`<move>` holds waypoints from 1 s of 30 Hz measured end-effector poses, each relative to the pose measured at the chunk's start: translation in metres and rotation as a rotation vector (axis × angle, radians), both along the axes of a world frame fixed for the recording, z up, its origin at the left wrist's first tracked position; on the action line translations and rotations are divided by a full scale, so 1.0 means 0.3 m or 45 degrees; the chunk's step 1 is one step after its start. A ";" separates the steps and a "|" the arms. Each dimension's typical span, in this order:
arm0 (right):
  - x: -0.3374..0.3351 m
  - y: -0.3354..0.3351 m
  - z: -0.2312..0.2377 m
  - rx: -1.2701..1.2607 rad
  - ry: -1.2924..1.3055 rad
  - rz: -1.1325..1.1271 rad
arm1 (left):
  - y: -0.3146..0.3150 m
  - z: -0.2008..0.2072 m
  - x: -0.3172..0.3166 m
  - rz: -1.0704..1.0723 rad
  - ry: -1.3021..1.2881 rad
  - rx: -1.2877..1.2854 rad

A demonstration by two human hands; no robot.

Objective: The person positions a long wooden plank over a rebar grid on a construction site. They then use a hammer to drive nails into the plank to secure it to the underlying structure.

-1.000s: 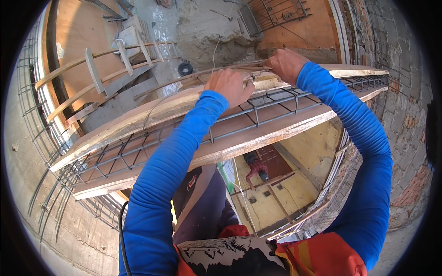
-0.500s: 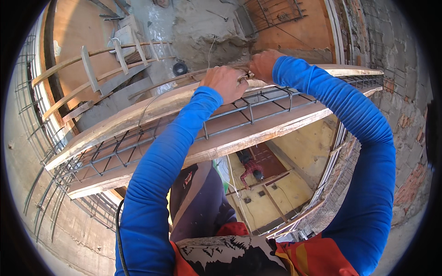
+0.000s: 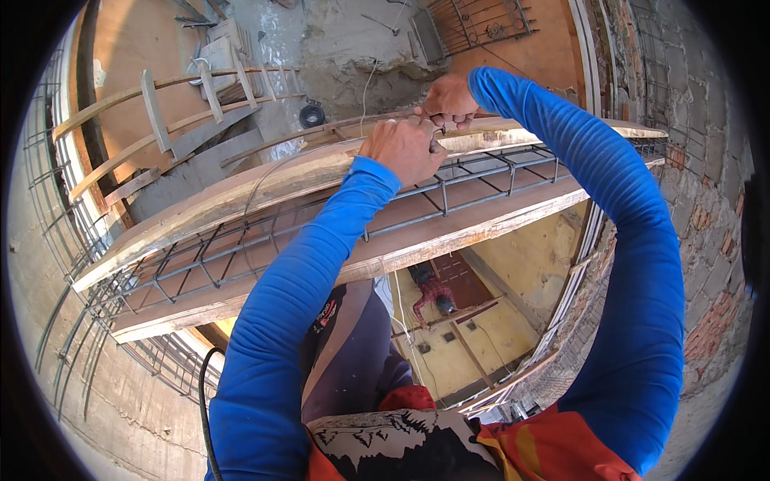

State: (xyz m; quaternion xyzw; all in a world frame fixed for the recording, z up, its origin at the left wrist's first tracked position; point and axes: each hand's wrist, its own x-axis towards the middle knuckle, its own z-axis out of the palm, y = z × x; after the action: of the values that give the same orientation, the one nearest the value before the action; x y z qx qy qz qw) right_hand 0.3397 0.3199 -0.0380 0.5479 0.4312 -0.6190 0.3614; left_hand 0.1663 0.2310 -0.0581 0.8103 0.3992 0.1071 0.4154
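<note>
Both my hands are closed at the upper edge of the far formwork board (image 3: 210, 199). My left hand (image 3: 403, 150) is curled over that edge, its grip hidden. Just beyond it, my right hand (image 3: 451, 99) pinches a thin dark wire-like piece (image 3: 439, 129) that shows between the two hands. A thin wire (image 3: 255, 191) loops over the board and runs toward my left hand. Below my hands, a rebar cage (image 3: 443, 195) lies in the trough between the far board and the near formwork board (image 3: 473, 227).
Down through the opening, a person in a checked shirt (image 3: 434, 293) bends over yellow panels (image 3: 513, 317). A curved wooden frame with slats (image 3: 154, 112) stands at the far left. A black coil (image 3: 312, 116) and a metal grille (image 3: 488, 20) lie beyond. A brick wall (image 3: 714, 321) rises at right.
My right hand has shifted slightly left and away from the board, its elbow swinging with it. My left hand has moved a little right and nearer me. The view has shifted slightly.
</note>
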 end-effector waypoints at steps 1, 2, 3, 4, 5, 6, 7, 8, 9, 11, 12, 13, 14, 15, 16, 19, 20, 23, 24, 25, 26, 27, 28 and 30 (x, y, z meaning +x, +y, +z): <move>-0.003 0.008 -0.020 -0.036 0.041 0.005 | -0.003 -0.003 0.002 -0.010 0.010 -0.003; -0.006 0.014 -0.040 0.024 -0.023 0.112 | -0.005 -0.005 0.002 -0.005 -0.006 0.034; -0.008 0.014 -0.057 0.061 -0.025 0.202 | -0.010 -0.007 0.001 -0.003 -0.020 0.069; -0.007 0.013 -0.072 0.104 0.016 0.281 | -0.013 -0.008 0.000 -0.004 -0.029 0.107; -0.003 0.007 -0.083 0.127 -0.017 0.323 | -0.014 -0.010 0.000 0.012 -0.055 0.138; 0.006 -0.002 -0.091 0.155 -0.010 0.355 | -0.015 -0.013 0.001 0.026 -0.079 0.173; 0.020 -0.012 -0.096 0.225 -0.049 0.391 | -0.016 -0.015 0.001 0.028 -0.087 0.199; 0.037 -0.026 -0.096 0.233 -0.025 0.353 | -0.015 -0.017 0.001 0.037 -0.094 0.187; 0.059 -0.042 -0.092 0.279 -0.046 0.319 | -0.014 -0.018 0.001 0.034 -0.084 0.163; 0.104 -0.075 -0.073 0.347 -0.043 0.450 | -0.013 -0.020 -0.001 0.037 -0.081 0.140; 0.129 -0.090 -0.056 0.367 -0.021 0.607 | -0.012 -0.019 -0.002 0.034 -0.089 0.140; 0.148 -0.106 -0.038 0.403 -0.012 0.740 | -0.010 -0.018 -0.003 0.021 -0.088 0.132; 0.159 -0.128 -0.021 0.465 0.010 0.970 | -0.009 -0.017 -0.004 0.029 -0.087 0.136; 0.167 -0.145 -0.004 0.549 0.007 1.032 | -0.010 -0.016 -0.005 0.029 -0.075 0.127; 0.170 -0.161 0.011 0.635 0.002 1.093 | -0.009 -0.014 -0.005 0.027 -0.055 0.118; 0.152 -0.187 0.030 1.091 0.226 1.066 | -0.009 -0.015 -0.005 0.042 -0.091 0.095; 0.145 -0.184 0.031 1.385 0.396 0.927 | -0.008 -0.015 -0.005 0.037 -0.096 0.109; 0.131 -0.159 0.026 1.027 0.410 0.583 | -0.007 -0.015 -0.008 0.007 -0.073 0.123; 0.132 -0.147 0.025 0.737 0.372 0.511 | -0.008 -0.014 -0.009 -0.001 -0.056 0.110; 0.137 -0.135 0.027 0.637 0.332 0.446 | -0.008 -0.014 -0.009 -0.008 -0.040 0.102; 0.141 -0.126 0.034 0.574 0.336 0.407 | -0.007 -0.013 -0.009 0.005 -0.054 0.111; 0.144 -0.116 0.042 0.546 0.302 0.345 | -0.007 -0.012 -0.009 0.014 -0.067 0.119; 0.144 -0.113 0.053 0.548 0.336 0.229 | -0.005 -0.011 -0.009 0.023 -0.079 0.127; 0.131 -0.108 0.075 0.719 0.299 0.346 | -0.005 -0.009 -0.009 0.005 -0.049 0.107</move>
State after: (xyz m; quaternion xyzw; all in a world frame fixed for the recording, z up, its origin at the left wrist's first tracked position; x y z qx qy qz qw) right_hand 0.3790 0.2875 -0.0154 0.4889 0.6936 -0.4800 0.2225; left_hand 0.1636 0.2296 -0.0609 0.8240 0.3880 0.1400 0.3884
